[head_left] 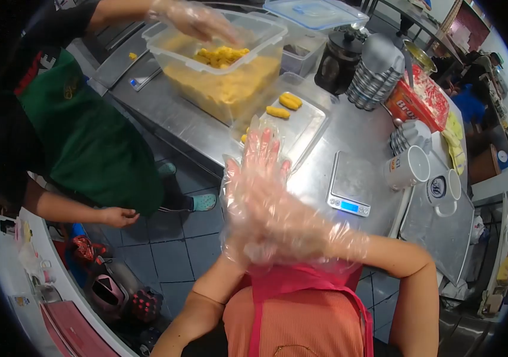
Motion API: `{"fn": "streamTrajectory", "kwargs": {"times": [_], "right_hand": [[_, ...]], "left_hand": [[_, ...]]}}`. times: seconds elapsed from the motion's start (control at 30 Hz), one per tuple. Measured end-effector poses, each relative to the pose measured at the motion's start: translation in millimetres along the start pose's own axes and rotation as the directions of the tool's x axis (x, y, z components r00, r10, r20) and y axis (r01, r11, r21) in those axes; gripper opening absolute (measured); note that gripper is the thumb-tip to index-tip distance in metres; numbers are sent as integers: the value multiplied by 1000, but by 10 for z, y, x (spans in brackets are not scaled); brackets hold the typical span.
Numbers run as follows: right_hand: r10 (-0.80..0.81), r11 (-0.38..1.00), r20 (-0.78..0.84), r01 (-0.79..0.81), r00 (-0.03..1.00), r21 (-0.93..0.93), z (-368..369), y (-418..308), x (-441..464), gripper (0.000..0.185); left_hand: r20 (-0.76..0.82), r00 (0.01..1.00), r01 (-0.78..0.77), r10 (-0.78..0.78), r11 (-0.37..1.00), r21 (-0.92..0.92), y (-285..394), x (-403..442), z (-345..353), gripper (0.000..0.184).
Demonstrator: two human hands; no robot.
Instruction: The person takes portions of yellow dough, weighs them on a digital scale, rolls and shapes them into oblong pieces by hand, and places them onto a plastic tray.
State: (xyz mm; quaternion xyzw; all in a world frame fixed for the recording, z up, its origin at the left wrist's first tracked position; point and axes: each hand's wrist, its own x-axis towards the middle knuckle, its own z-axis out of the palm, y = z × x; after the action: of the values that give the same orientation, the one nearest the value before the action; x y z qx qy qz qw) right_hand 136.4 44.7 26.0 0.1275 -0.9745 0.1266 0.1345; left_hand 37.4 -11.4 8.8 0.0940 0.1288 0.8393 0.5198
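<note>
My left hand [258,156], in a clear plastic glove, is palm up with its fingers stretched out. Across its palm lies my right hand [292,223], gloved the same way and blurred by motion; its fingers cannot be made out. Whatever may be between the palms is hidden. Just beyond my left fingertips, a metal tray [308,128] holds short yellow dough rolls [290,101]. Right of my hands is a digital kitchen scale [350,181] with a lit blue display and a bare plate. A large clear plastic bin [224,89] of yellow dough stands beyond the tray.
At left, a co-worker in a green apron [93,137] holds a gloved hand [197,22] over the bin. To the right stand stacked foil cups [376,74], a red box [417,98] and white mugs [408,168]. A French press [340,59] is behind.
</note>
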Motion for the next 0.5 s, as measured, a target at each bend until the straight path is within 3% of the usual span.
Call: {"fn": "streamTrajectory", "kwargs": {"times": [0.07,0.13,0.2,0.23,0.27,0.3,0.33,0.43,0.5], "right_hand": [[16,998,-65,-20,998,-66,-118,148,-54,62],[4,989,-91,-18,996,-145,-185,164,-65,60],[80,997,24,-80,996,15,-273,3,8,73],[72,996,-15,-72,997,54,-387,32,90,61],[264,940,-74,-240,962,242,-436,140,58,57],[451,823,-91,-374,888,427,-507,266,-36,54],[619,656,-69,-466,782,594,-550,353,-78,50],[499,803,-412,-228,763,551,-325,546,-54,31],[416,852,-270,-269,868,449,-334,446,42,36]], "left_hand": [[33,999,-26,27,999,-46,-34,-13,-31,59],[-10,998,58,-61,985,-165,-52,-41,-51,60],[16,1000,-10,11,995,-99,-14,-19,-63,61],[10,1000,-20,21,996,-86,-8,-1,-103,61],[2,999,-35,35,997,-74,9,7,-134,62],[-42,999,20,-30,977,-211,50,2,-135,63],[-34,999,-9,3,981,-193,48,16,-140,64],[-10,999,-50,49,988,-145,42,62,-134,67],[-7,1000,-24,23,990,-139,28,70,-101,69]]}}
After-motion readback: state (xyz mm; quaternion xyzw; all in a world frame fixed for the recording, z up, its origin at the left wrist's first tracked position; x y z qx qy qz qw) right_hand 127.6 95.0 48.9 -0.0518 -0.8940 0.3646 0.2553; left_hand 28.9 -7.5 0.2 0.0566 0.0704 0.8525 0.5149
